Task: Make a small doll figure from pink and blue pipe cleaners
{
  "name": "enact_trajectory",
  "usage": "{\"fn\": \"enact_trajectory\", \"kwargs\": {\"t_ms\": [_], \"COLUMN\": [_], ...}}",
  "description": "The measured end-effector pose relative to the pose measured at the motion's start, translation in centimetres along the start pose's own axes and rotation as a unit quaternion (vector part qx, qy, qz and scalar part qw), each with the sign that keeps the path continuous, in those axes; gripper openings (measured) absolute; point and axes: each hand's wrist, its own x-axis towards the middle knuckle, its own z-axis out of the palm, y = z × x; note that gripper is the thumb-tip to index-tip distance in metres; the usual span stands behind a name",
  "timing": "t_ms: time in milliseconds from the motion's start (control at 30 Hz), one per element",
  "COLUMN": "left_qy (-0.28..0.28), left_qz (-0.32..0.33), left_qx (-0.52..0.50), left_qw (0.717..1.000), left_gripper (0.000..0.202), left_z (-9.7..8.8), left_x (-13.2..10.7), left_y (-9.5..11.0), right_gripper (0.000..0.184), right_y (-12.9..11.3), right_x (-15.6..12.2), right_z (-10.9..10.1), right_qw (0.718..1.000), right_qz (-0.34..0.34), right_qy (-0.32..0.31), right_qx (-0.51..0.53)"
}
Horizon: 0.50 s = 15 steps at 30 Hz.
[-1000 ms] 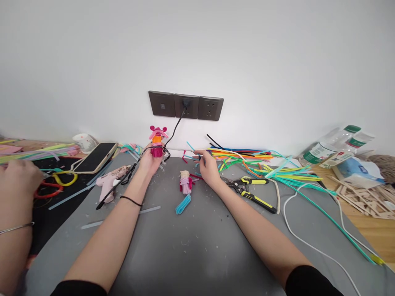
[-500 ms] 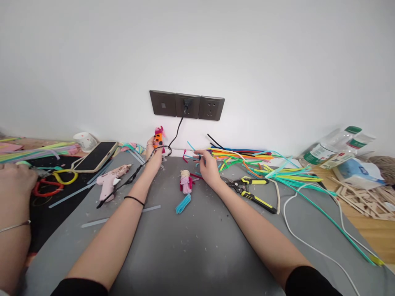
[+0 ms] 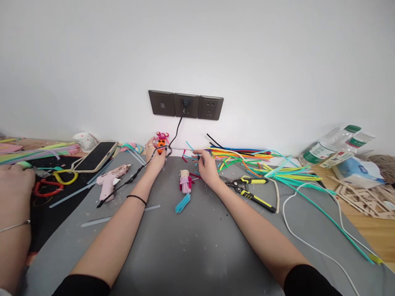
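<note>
My left hand (image 3: 155,158) is closed around a small pipe-cleaner figure (image 3: 161,145), orange with black spots and a pink top, held upright near the wall. A black cord passes in front of that hand. My right hand (image 3: 207,167) rests on the grey mat with its fingers apart, over short cut pipe-cleaner pieces (image 3: 195,158); whether it touches one is unclear. Between my hands lies a second figure (image 3: 185,182), cream, pink and dark red. A folded blue pipe-cleaner piece (image 3: 182,203) extends below it.
A pink glue gun (image 3: 109,181), a phone (image 3: 96,157) and clear glue sticks lie left. Yellow-black wire strippers (image 3: 253,193) and pipe cleaners (image 3: 290,176) lie right, with a white cable. Bottles (image 3: 324,150) stand far right. Another person's hand (image 3: 15,183) is at far left, near scissors (image 3: 49,187).
My left hand has turned the orange figure more upright, so its pink top with two round loops faces me, and lowered it slightly. My right hand has hardly moved.
</note>
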Motion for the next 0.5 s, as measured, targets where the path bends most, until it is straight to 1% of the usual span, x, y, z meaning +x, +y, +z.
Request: {"fn": "enact_trajectory", "kwargs": {"t_ms": [167,300,367,433,500], "left_qy": [-0.02,-0.021,-0.028,-0.049,-0.096], "left_qz": [0.007,-0.008,-0.015,-0.012,0.005], "left_qx": [-0.007,0.037,0.08,0.155,0.257], "left_qw": [1.0,0.999,0.996,0.987,0.962], "left_gripper": [0.049,0.05,0.047,0.04,0.038], "left_z": [0.3,0.3,0.1,-0.3,-0.7], "left_x": [-0.4,-0.3,-0.2,-0.4,-1.0], "left_y": [-0.1,0.1,0.4,0.9,1.6], "right_gripper": [0.036,0.035,0.035,0.035,0.034], "right_y": [-0.1,-0.2,-0.2,-0.2,-0.3], "right_x": [0.0,0.1,0.1,0.2,0.2], "right_z": [-0.1,-0.3,-0.3,-0.3,-0.3], "right_qw": [1.0,1.0,1.0,1.0,1.0], "right_qz": [-0.002,0.0,0.005,0.009,0.011], "right_qy": [0.006,0.008,0.01,0.013,0.016], "right_qx": [-0.003,-0.003,0.005,0.012,0.016]}}
